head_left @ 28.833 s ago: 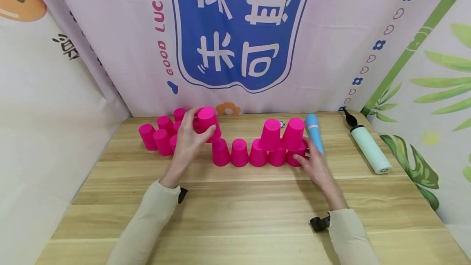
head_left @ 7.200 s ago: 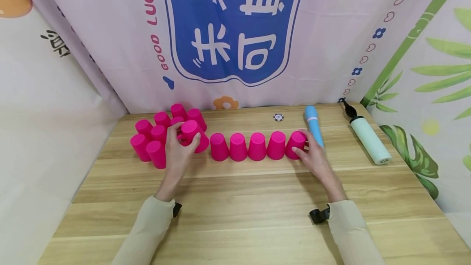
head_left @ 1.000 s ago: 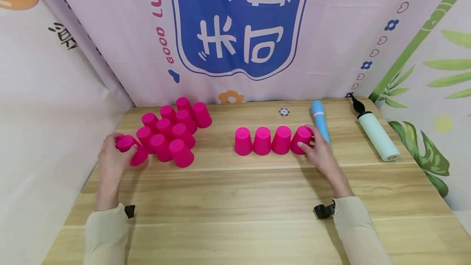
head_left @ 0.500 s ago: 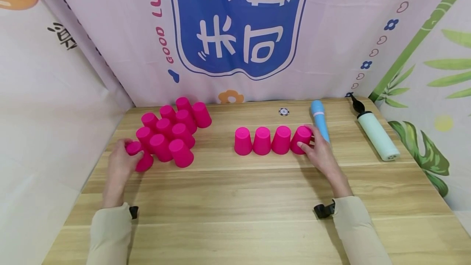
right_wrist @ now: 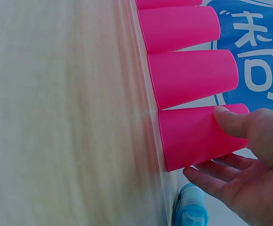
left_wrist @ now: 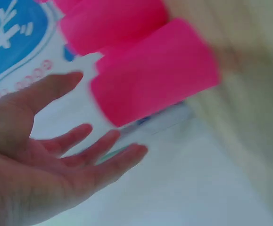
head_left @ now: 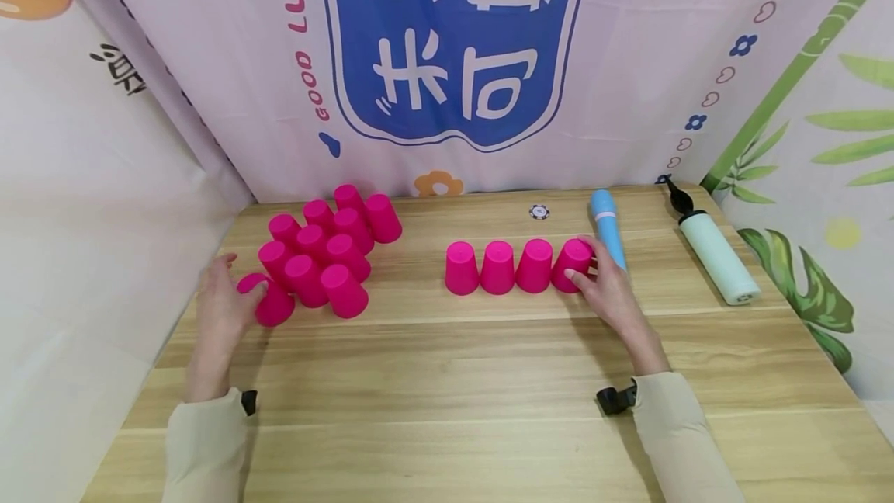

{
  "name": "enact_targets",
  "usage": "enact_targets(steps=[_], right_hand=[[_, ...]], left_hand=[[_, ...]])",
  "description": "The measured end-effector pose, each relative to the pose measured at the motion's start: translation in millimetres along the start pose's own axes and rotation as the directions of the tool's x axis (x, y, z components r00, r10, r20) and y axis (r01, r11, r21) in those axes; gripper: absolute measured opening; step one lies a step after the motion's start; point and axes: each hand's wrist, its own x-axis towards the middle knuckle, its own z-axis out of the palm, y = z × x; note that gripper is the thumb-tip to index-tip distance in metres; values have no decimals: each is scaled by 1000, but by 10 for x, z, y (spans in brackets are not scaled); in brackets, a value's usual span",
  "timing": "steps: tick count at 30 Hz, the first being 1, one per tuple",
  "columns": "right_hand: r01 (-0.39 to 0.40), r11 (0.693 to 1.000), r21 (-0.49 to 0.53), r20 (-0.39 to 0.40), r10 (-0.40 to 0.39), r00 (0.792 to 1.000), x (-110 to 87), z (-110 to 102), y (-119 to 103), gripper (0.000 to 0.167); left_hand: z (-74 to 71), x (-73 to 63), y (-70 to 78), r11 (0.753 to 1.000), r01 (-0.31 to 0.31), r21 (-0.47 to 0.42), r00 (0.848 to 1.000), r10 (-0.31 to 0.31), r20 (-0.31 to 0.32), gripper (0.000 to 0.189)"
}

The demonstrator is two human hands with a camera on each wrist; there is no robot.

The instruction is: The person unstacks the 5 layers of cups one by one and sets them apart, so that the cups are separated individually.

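Observation:
Pink cups stand upside down on the wooden table in two groups. At the left, my left hand (head_left: 222,309) is spread beside the front-left cup (head_left: 275,307) of a cluster. In the left wrist view, fingers and thumb are apart from that cup (left_wrist: 157,73), with a gap between. On the right, several cups form a straight row. My right hand (head_left: 611,297) holds the row's rightmost cup (head_left: 570,267) between thumb and fingers. The right wrist view shows the thumb on one side of this cup (right_wrist: 200,136) and the fingertips under its other side.
Behind the right hand lies a blue cylinder with a rounded head (head_left: 607,227). A pale green hand pump (head_left: 718,258) with a black nozzle lies farther right. A poker chip (head_left: 538,212) sits near the back edge. Printed cloth walls the table on three sides.
My left hand has set its cup down at the cluster's front-left corner and let go. My right hand stays on the end cup. Earlier, two cups stood atop a longer row.

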Motion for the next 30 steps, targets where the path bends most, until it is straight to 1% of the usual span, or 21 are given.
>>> enact_targets(steps=[1, 2, 3, 4, 5, 6, 7, 9, 10, 11, 12, 13, 14, 15, 17, 19, 20, 22, 25, 27, 30], right_hand=[[1, 1000, 0, 0, -1, 1000, 2, 0, -3, 60], [3, 1000, -2, -2, -3, 1000, 4, 0, -4, 60], [4, 1000, -3, -4, -4, 1000, 6, 0, -6, 60], [5, 1000, -3, -6, -5, 1000, 6, -2, -7, 60], [5, 1000, -6, -8, -5, 1000, 5, -4, -7, 60], [3, 1000, -8, -7, -4, 1000, 3, -7, -8, 60], [1, 1000, -10, -7, -1, 1000, 0, -9, -8, 60], [-5, 1000, -13, -6, 5, 1000, -7, -12, -9, 61], [-7, 1000, -15, -5, 7, 1000, -11, -11, -11, 61], [-7, 1000, -17, -6, 6, 1000, -14, -10, -13, 61], [-6, 1000, -19, -7, 5, 1000, -15, -6, -14, 61], [-2, 1000, -19, -8, 2, 1000, -15, 0, -15, 60], [3, 1000, -19, -8, -3, 1000, -14, 8, -19, 60], [8, 1000, -19, -8, -8, 1000, -13, 18, -21, 60], [18, 1000, -19, -10, -18, 1000, -6, 15, -18, 60], [27, 999, -19, -6, -27, 1000, 1, 18, -20, 60], [28, 999, -20, -4, -28, 1000, 5, 20, -21, 60], [27, 999, -22, -7, -27, 1000, 13, 21, -21, 60], [21, 999, -24, -12, -21, 1000, 18, 16, -18, 60], [17, 1000, -22, -13, -18, 1000, 15, 9, -11, 60], [12, 1000, -17, -9, -12, 1000, -7, 3, 1, 61]], left_hand=[[-13, -30, 71, 999, -38, -6, 998, 38, -55, 57], [-15, -61, 157, 997, -82, -17, 990, 79, -116, 54], [-1, -89, 252, 991, -131, -32, 978, 124, -170, 51], [25, -117, 357, 981, -185, -52, 962, 171, -212, 48], [65, -148, 471, 968, -242, -71, 946, 219, -240, 46], [119, -183, 586, 951, -295, -89, 931, 265, -251, 44], [193, -214, 703, 930, -352, -109, 914, 316, -254, 44], [389, -276, 924, 872, -461, -165, 877, 418, -239, 44], [501, -304, 1028, 843, -502, -196, 860, 461, -220, 46], [623, -332, 1125, 821, -523, -227, 851, 490, -190, 47], [746, -352, 1212, 806, -530, -265, 848, 506, -157, 49], [870, -364, 1291, 798, -518, -310, 853, 508, -119, 52], [986, -373, 1359, 803, -484, -347, 868, 492, -73, 55], [1095, -373, 1415, 814, -442, -378, 884, 467, -28, 58], [1306, -349, 1517, 845, -341, -412, 917, 395, 50, 64], [1479, -317, 1581, 872, -264, -413, 937, 333, 103, 68], [1554, -305, 1601, 885, -235, -402, 942, 309, 129, 71], [1682, -285, 1634, 906, -194, -377, 946, 275, 173, 73], [1838, -280, 1665, 930, -158, -332, 940, 245, 238, 73], [1917, -282, 1683, 942, -143, -303, 938, 226, 264, 69], [1989, -285, 1711, 955, -126, -268, 940, 201, 276, 63]])
